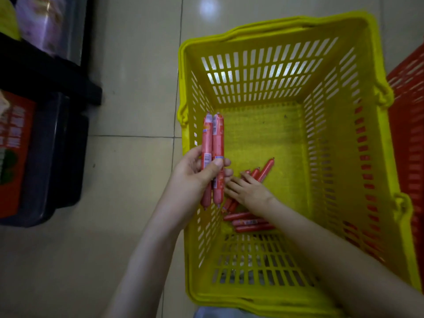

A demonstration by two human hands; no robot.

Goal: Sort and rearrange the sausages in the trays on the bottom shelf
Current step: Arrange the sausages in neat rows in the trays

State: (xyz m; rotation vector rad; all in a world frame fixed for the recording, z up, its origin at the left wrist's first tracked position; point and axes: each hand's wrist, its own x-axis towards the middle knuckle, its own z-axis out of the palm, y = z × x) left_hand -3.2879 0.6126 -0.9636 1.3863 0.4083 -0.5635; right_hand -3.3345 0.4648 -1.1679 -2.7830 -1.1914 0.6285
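My left hand (pixel 197 171) grips two long red sausages (pixel 213 143) upright over the left wall of a yellow plastic basket (pixel 376 143). Inside the basket, my right hand (pixel 247 191) reaches down among several loose red sausages (pixel 250 222) lying on the basket floor. Its fingers touch the pile, and one sausage (pixel 267 167) pokes out beyond the fingertips. Whether that hand holds any of them is hidden by the hand itself.
A dark tray (pixel 59 157) with a red packet (pixel 13 152) sits at the left on the tiled floor (pixel 133 88), below a black shelf edge (pixel 46 79). A red basket (pixel 410 134) stands against the yellow one's right side.
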